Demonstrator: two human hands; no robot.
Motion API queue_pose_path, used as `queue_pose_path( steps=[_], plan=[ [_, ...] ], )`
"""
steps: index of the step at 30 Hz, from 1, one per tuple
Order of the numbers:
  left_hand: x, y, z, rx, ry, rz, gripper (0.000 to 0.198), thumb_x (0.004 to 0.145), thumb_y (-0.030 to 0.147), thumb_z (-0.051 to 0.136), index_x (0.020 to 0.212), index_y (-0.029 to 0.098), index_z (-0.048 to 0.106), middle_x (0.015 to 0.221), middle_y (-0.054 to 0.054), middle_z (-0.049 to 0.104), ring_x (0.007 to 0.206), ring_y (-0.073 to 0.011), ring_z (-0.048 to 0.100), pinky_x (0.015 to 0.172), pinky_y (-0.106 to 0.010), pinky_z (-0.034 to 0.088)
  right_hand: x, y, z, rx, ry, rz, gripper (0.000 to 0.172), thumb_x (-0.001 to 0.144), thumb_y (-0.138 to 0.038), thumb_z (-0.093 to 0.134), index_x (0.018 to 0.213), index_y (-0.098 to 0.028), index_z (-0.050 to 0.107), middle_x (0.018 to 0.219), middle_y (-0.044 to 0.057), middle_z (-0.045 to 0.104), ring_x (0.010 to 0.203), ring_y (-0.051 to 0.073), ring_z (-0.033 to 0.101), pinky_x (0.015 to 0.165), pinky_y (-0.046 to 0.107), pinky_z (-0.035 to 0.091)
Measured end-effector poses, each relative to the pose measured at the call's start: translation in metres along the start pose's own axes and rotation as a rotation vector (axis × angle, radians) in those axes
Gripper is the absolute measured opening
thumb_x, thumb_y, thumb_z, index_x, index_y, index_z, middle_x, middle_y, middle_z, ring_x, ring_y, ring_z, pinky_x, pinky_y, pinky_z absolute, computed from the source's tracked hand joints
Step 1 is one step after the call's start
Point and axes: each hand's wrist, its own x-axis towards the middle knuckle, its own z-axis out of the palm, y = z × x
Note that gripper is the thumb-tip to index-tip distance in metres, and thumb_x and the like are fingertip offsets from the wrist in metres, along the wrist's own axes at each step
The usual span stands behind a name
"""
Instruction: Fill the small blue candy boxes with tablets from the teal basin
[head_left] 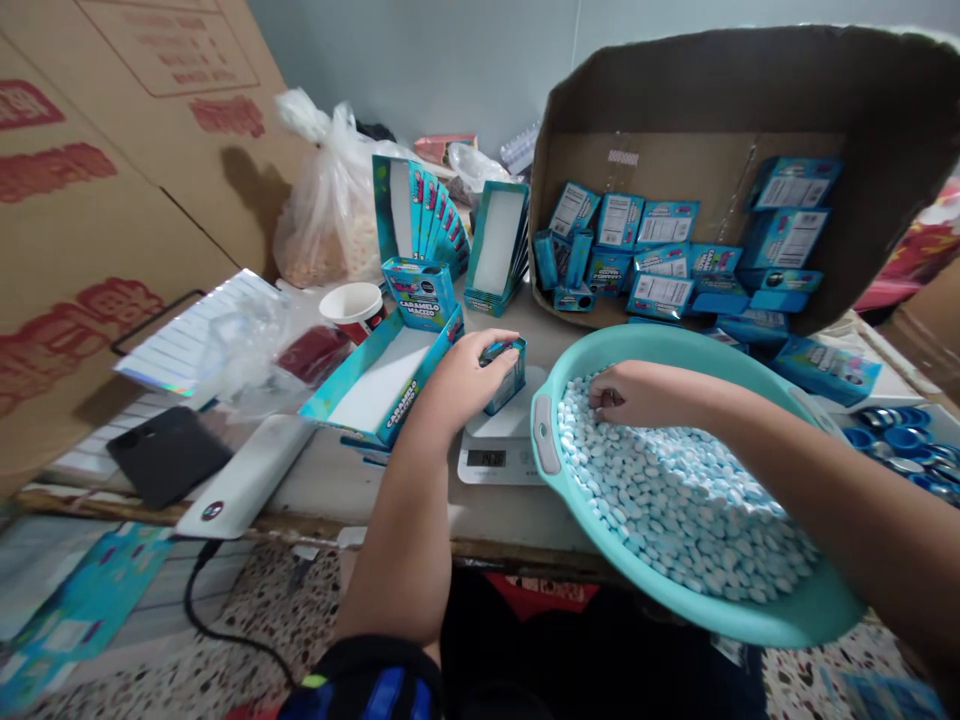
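Note:
My left hand (484, 365) is closed around a small blue candy box (512, 378) that stands on the white digital scale (517, 468). The scale's display shows dark digits too blurred to read surely. To the right, a turquoise basin (637, 340) holds a heap of pale blue and white candies (675, 500). My right hand (626, 393) rests on the heap near its far left side, with fingers curled; whatever they pinch is hidden. Left of the scale lies an open display tray (382, 375) with one upright candy box (422, 295) at its far end.
A large cardboard carton (690, 90) holding several blue boxes opens toward me behind the basin. Stacked empty trays (499, 240) stand at the back. On the left are a paper cup (352, 305), a dark phone-like slab (169, 455) and a white corded device (247, 480).

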Motion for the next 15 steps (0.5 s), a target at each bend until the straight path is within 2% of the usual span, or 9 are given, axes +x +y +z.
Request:
queue_pose_path(
  steps=[5,10,13,15],
  plan=[
    [0.0031,-0.0069,0.0026,-0.116,0.018,0.002,0.028,0.089,0.024,0.061,0.111,0.026,0.078,0.123,-0.008,0.075,0.114,-0.0286,0.071,0.104,-0.048,0.055,0.0010,0.0008,0.0017,-0.015,-0.002,-0.031,0.010,0.085,-0.016,0.061,0.083,-0.022,0.069,0.080,0.003,0.069,0.068,0.016,0.053,0.062,0.030,0.036],
    [0.0020,-0.0057,0.0031,-0.070,0.092,0.011,0.036,0.088,0.014,0.057,0.117,0.025,0.075,0.124,-0.009,0.075,0.116,-0.0269,0.071,0.109,-0.048,0.053,0.0003,0.0001,0.0020,-0.014,0.004,-0.043,0.010,0.086,-0.017,0.060,0.079,-0.021,0.066,0.079,0.002,0.068,0.068,0.016,0.053,0.062,0.030,0.036],
    [-0.0004,-0.0046,0.0023,-0.033,0.141,0.032,0.047,0.088,0.008,0.051,0.127,0.025,0.071,0.135,-0.010,0.067,0.127,-0.0276,0.065,0.114,-0.050,0.050,0.0005,0.0005,0.0020,-0.022,0.004,-0.047,0.012,0.088,-0.019,0.059,0.078,-0.021,0.065,0.078,0.002,0.067,0.068,0.016,0.053,0.062,0.030,0.036],
    [-0.0021,-0.0041,0.0020,-0.016,0.163,0.031,0.055,0.089,0.004,0.048,0.135,0.026,0.066,0.149,-0.011,0.055,0.135,-0.0282,0.060,0.118,-0.050,0.046,0.0012,0.0014,0.0021,-0.029,-0.009,-0.048,0.011,0.088,-0.020,0.058,0.079,-0.021,0.065,0.079,0.001,0.066,0.068,0.015,0.053,0.062,0.030,0.036]
  ],
)
